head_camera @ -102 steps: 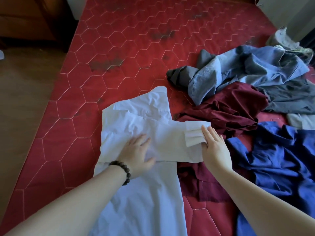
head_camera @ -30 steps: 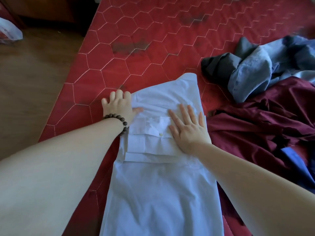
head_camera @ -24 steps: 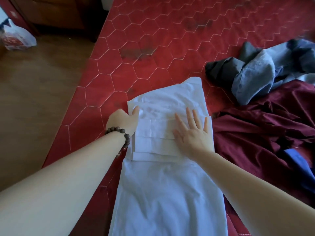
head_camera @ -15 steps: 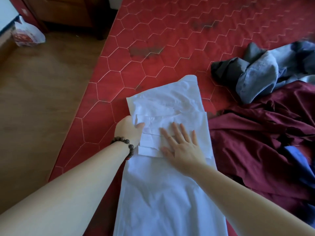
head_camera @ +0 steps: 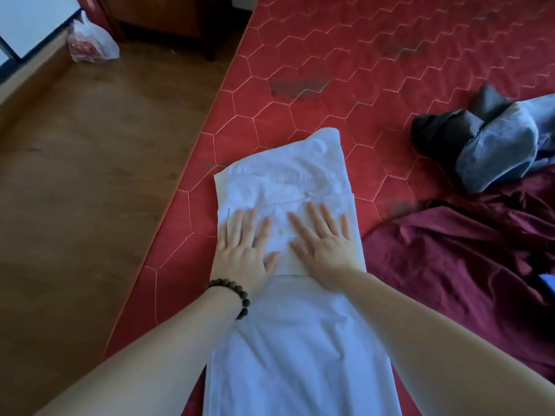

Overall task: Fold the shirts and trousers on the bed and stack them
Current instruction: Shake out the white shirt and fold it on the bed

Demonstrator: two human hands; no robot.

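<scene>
A white shirt [head_camera: 297, 340] lies as a long narrow strip near the left edge of the red mattress [head_camera: 330, 70], its sleeves folded in across the upper part. My left hand [head_camera: 243, 250] presses flat on the folded sleeves at the shirt's left side, a dark bead bracelet on its wrist. My right hand [head_camera: 326, 241] lies flat beside it on the shirt's right side. Both hands have straight, spread fingers and hold nothing. To the right lies a crumpled maroon garment [head_camera: 462, 259]. Behind it sits a heap of grey and pale blue clothes [head_camera: 486, 145].
The mattress's left edge runs diagonally beside the shirt, with wooden floor [head_camera: 90, 190] below it. A plastic bag [head_camera: 90, 43] lies on the floor at the far left near dark wooden furniture [head_camera: 168, 16]. A bit of blue cloth [head_camera: 548, 280] shows at the right edge.
My left hand let go of the shirt's left edge and moved onto the folded sleeves, now flat. My right hand shifted slightly right. The view has swung to the left.
</scene>
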